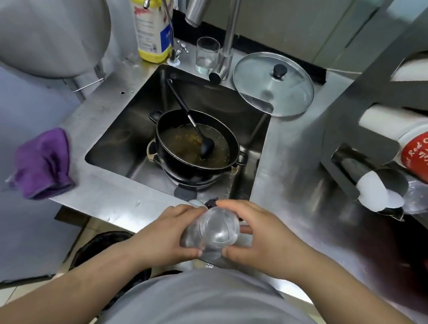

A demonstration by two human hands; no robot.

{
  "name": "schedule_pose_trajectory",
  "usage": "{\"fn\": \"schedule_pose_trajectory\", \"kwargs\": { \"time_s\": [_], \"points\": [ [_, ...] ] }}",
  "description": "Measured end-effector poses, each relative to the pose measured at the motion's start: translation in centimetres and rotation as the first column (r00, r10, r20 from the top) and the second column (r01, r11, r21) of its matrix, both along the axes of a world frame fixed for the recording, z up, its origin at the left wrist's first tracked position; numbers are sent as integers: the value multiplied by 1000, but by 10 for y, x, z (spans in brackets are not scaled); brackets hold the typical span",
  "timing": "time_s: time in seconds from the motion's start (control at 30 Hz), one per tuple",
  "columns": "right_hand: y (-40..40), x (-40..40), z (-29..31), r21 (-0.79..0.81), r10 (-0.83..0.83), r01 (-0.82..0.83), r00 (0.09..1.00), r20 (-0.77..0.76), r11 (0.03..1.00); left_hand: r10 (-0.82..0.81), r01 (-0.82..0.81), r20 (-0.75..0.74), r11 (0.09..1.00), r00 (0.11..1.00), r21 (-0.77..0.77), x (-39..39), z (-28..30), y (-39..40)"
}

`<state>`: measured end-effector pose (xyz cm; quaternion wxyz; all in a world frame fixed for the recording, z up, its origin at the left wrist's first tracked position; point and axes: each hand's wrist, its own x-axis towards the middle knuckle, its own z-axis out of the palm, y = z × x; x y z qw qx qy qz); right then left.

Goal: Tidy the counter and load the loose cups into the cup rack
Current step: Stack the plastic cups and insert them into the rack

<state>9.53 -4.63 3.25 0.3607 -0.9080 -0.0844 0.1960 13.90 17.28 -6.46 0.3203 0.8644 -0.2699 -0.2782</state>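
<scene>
Holding clear plastic cups [210, 232] in both hands, we stand at the front edge of the steel counter [282, 170]. Our left hand [164, 236] wraps its grip around the left side of the cups. Our right hand [256, 236] wraps its grip around the right side, with the thumb under the rim. The cups look pushed one inside the other, and their open end faces up at us. We cannot tell how many there are. They are up in the air, just in front of the sink [135, 123].

Down in the sink sits a black pot [195, 161] with brown liquid in it. A black ladle [204, 146] leans inside the pot. A glass lid [272, 84] with a black knob lies on the counter at the back right corner of the sink. A drinking glass [207, 55] stands behind the sink, just beside the tall tap [228, 38]. A yellow bottle [152, 22] stands at the back left. A purple cloth [43, 164] hangs over the left edge of the counter.

On our right is the cup rack [357, 154]. Red and white paper cups [417, 147] lie in it on their sides. Lower down, a white cup [377, 192] and a clear cup [420, 197] poke out of it.
</scene>
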Motion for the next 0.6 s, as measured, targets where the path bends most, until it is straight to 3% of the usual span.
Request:
{"fn": "schedule_pose_trajectory", "kwargs": {
  "time_s": [0.4,0.6],
  "points": [
    [-25,-15,2,149,-165,166,986,-20,975,16,-20,-32,991,999,-132,-3,17,-16],
    [-49,-19,23,216,-253,236,966,57,947,-10,1,-43,978,999,-211,1,39,-47]
  ]
}}
